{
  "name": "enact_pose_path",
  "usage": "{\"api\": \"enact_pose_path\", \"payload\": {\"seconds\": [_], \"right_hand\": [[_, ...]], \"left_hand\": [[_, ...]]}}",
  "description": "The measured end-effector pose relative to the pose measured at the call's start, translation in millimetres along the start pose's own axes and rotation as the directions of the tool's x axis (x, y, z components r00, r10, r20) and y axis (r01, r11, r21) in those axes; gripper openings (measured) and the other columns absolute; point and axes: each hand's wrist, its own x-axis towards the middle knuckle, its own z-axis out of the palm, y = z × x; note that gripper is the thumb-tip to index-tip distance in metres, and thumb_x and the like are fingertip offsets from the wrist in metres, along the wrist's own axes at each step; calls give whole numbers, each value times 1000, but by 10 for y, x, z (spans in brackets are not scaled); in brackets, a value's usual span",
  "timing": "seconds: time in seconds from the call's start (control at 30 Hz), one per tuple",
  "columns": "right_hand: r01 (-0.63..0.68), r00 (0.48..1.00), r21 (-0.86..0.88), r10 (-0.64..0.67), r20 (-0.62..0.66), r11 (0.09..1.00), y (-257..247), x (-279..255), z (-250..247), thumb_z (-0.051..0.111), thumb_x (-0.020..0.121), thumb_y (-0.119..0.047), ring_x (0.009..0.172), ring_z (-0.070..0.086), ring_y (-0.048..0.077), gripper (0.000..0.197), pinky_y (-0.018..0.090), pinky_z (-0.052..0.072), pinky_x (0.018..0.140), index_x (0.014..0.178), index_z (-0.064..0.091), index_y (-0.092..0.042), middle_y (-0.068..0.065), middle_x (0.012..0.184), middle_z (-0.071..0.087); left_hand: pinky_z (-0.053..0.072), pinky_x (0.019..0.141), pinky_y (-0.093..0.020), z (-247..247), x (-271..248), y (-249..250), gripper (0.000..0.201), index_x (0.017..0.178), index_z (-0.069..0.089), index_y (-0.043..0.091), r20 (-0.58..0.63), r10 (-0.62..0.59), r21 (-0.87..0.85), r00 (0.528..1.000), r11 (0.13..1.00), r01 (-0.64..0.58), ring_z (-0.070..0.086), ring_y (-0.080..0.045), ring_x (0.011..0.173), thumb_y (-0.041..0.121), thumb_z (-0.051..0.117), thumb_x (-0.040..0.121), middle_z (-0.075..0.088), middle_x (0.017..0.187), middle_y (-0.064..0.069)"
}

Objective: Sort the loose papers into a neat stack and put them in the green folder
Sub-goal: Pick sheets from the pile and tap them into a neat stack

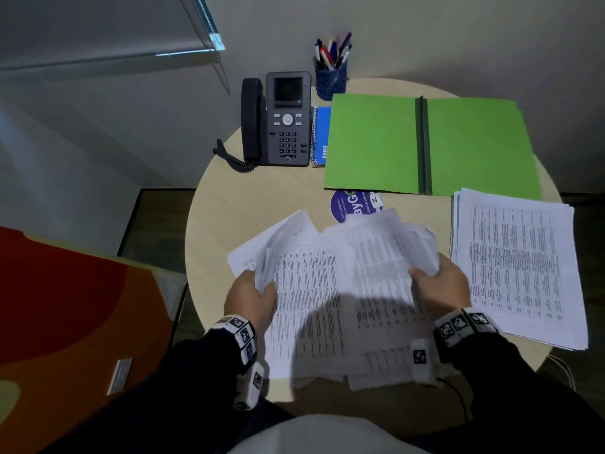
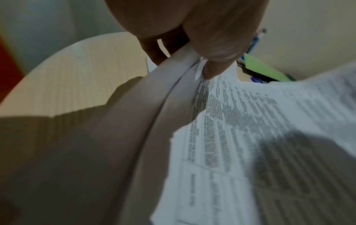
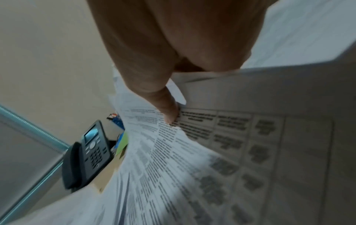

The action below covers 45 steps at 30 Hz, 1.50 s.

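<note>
At the near edge of the round table [image 1: 222, 204] we hold the loose papers [image 1: 327, 290] from both sides — our left hand [image 1: 250, 299] clamps thumb and fingers on their left edge, our right hand [image 1: 442, 286] pinches their right edge, thumb on top. A neater stack [image 1: 520, 267] lies at the table's right edge, just beside them. The green folder [image 1: 373, 142] lies open at the far edge, beside a desk phone [image 1: 278, 119].
</note>
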Motion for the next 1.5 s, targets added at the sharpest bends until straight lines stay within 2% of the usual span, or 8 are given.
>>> {"api": "enact_pose_path", "payload": {"seconds": [0.13, 0.33, 0.57, 0.8, 1.0, 1.17, 1.37, 1.5], "right_hand": [[2, 1000, 24, -2, -16, 1000, 97, 58, -228, 70, 90, -17, 83, 63, 29, 23, 34, 49, 74, 112, 66, -16, 8, 91, 68], [19, 1000, 18, -19, -8, 1000, 62, 16, -220, 69, 90, -15, 79, 60, 29, 14, 32, 45, 69, 100, 62, -21, 4, 81, 64], [59, 998, -24, -58, 26, 998, -19, -13, -61, 68, 91, -16, 79, 59, 27, 24, 26, 39, 62, 114, 64, -18, 7, 88, 64], [50, 998, -78, -48, 29, 996, 8, -8, -18, 66, 92, -18, 73, 57, 22, 29, 18, 36, 56, 120, 64, -16, 10, 92, 66], [16, 999, -52, -13, 48, 999, 12, 4, 19, 67, 92, -18, 83, 59, 28, 35, 29, 42, 71, 127, 62, -15, 10, 97, 64], [-17, 997, -18, 18, 70, 1000, 97, 15, 20, 65, 93, -24, 74, 65, 27, 31, 31, 52, 63, 123, 61, -20, 8, 89, 67], [-2, 996, 35, -1, 84, 999, 42, -20, -48, 67, 92, -24, 77, 60, 15, 35, 28, 47, 65, 126, 61, -19, 6, 95, 66], [43, 997, 82, -48, 57, 996, -211, -48, -328, 68, 93, -18, 65, 57, 13, 16, 22, 41, 52, 108, 63, -22, -3, 79, 64]], "left_hand": [[33, 119, -48, 41, 181, -99, 67, 149, 41, -1, 174, 50, 340, 983, 934, -108, 22, -38, 151, 38, 61, 98, 25, 164, -18], [21, 122, -50, 180, 224, -122, 54, 151, 42, 9, 228, 85, 473, 970, 861, -187, 15, -28, 156, 35, 43, 104, 18, 169, -14], [43, 106, -48, 323, 124, -191, 34, 115, 71, -3, 17, 256, 300, 966, 921, -250, 49, -46, 125, 7, 72, 82, 65, 127, -19], [39, 86, -31, 307, 11, 56, 71, 147, 42, 11, -164, -43, -28, 985, 999, 39, 40, -34, 126, 0, 69, 82, 29, 146, -13], [57, 75, -42, 132, 102, 203, 84, 137, 30, 22, -21, -536, -244, 844, 821, 516, 56, -34, 87, 11, 81, 71, 28, 134, -13], [49, 51, -12, 143, 153, 38, 81, 148, 36, 13, 278, -574, -264, 770, 725, 636, 54, -10, 76, 44, 77, 86, 51, 134, 0], [44, 76, -19, -141, 177, 124, 25, 124, 66, 16, 269, -458, -138, 848, 852, 504, 56, -19, 97, 26, 58, 102, 66, 128, -4], [55, 57, -27, -141, 95, 191, 4, 85, 61, 12, 137, -331, -219, 934, 909, 354, 63, -29, 73, 13, 65, 84, 67, 80, -7]]}}
